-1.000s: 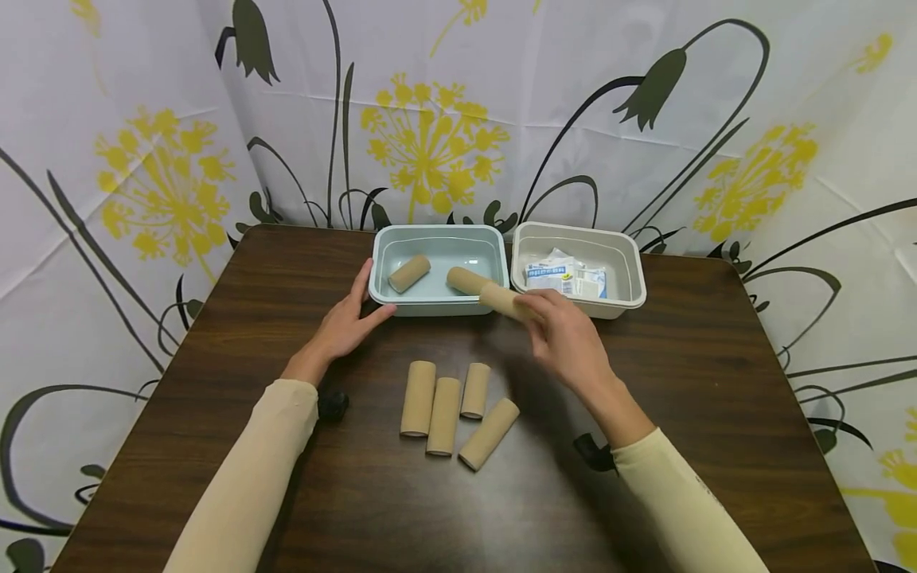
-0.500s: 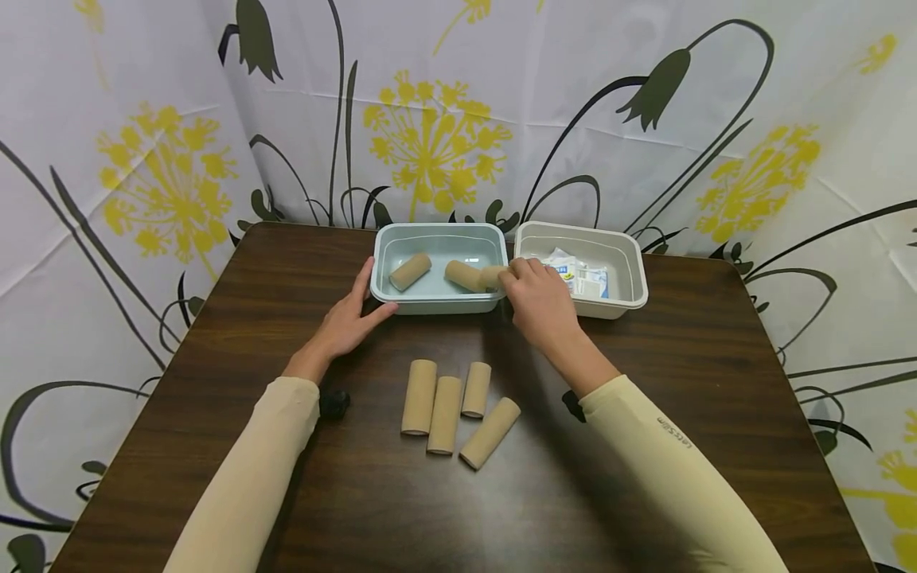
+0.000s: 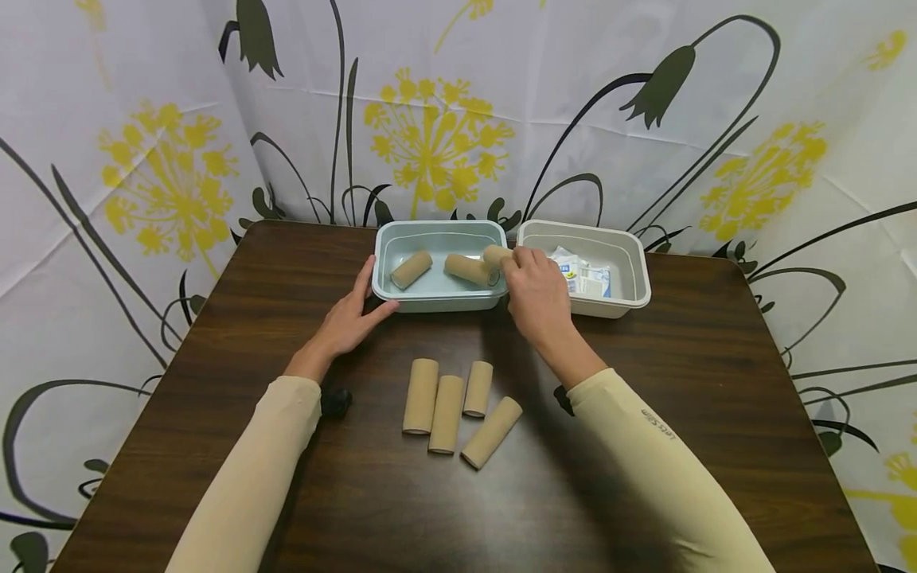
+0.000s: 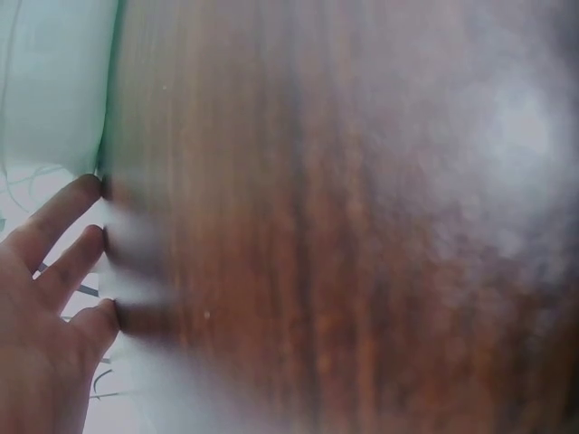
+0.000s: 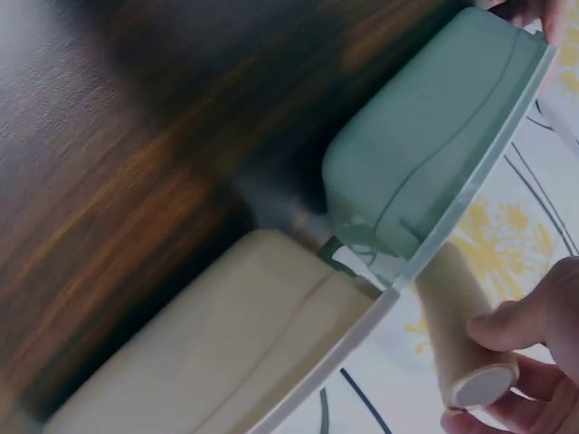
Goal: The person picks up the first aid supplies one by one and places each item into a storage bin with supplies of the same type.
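A cardboard tube (image 5: pixel 452 316) is pinched between the thumb and fingers of my right hand (image 3: pixel 540 298), over the right end of the light blue bin (image 3: pixel 444 305). In the right wrist view the tube slants across the bin's rim. Two more tubes lie in that bin: one at the left (image 3: pixel 411 270) and one toward the right (image 3: pixel 467 270). My left hand (image 3: pixel 344 322) rests against the blue bin's left end, fingers spread and fairly straight, thumb at the front corner. The left wrist view shows those fingers (image 4: pixel 68 262) beside the bin wall.
Several cardboard tubes (image 3: pixel 447 414) lie on the brown table (image 3: pixel 322 493) in front of the bins. A beige bin (image 3: pixel 609 309) holding small white-and-blue packets (image 3: pixel 583 274) stands close to the right of the blue one. A flowered curtain (image 3: pixel 573 95) hangs behind.
My right hand has carried its tube leftward and back from the front of the beige bin to over the blue bin's right end. The left hand has stayed in place.
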Demonstrator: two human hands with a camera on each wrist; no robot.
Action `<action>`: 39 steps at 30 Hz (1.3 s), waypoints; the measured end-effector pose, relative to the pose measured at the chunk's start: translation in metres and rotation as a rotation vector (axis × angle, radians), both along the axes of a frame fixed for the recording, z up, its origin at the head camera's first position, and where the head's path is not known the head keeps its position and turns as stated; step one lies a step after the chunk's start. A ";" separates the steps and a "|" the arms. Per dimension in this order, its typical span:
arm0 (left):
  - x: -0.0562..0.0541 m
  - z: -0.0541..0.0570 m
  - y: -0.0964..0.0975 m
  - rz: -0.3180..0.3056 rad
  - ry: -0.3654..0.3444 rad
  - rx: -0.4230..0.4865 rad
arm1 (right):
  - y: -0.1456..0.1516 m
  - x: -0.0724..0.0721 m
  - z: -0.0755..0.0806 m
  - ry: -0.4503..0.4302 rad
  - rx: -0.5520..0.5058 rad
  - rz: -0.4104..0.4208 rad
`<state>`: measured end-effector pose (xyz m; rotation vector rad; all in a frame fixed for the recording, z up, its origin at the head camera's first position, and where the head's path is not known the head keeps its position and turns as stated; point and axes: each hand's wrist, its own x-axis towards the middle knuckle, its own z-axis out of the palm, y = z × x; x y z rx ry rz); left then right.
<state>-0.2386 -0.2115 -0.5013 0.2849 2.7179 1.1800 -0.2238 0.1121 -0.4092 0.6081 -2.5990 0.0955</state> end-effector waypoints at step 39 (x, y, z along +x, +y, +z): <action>0.002 0.000 0.000 0.016 0.006 0.017 | -0.058 -0.038 -0.026 -0.659 -0.456 0.226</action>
